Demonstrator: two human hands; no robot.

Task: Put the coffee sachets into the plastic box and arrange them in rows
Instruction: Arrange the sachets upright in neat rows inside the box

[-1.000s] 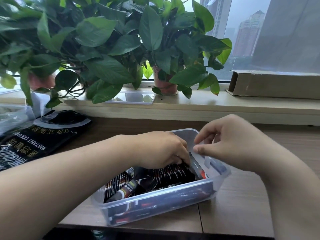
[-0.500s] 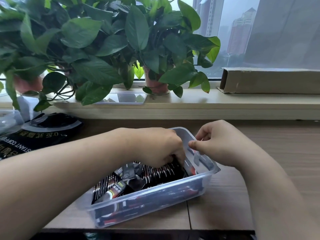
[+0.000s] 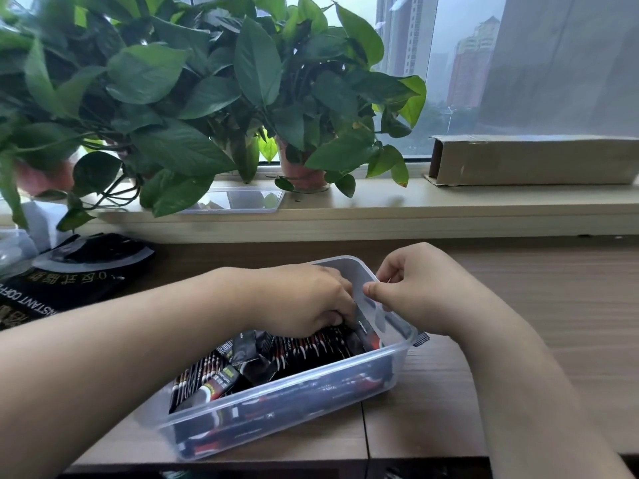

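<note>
A clear plastic box (image 3: 276,407) stands on the wooden table near its front edge. Inside it, several black coffee sachets (image 3: 311,350) with red and white print stand packed on edge, and a few lie loose and crooked at the near left end. My left hand (image 3: 304,299) reaches into the box's far right end, its fingers curled down on the sachets there and their tips hidden. My right hand (image 3: 422,292) grips the box's right wall, thumb over the rim. A dark sachet end (image 3: 420,338) pokes out below that hand.
A large black instant coffee bag (image 3: 69,281) lies at the left of the table, beside a clear container (image 3: 14,250). On the windowsill behind are potted plants (image 3: 207,98), a clear lid (image 3: 238,200) and a long cardboard box (image 3: 532,160).
My left hand has pushed deeper among the sachets at the right end. My right hand has stayed at the box's right wall, its thumb now over the rim.
</note>
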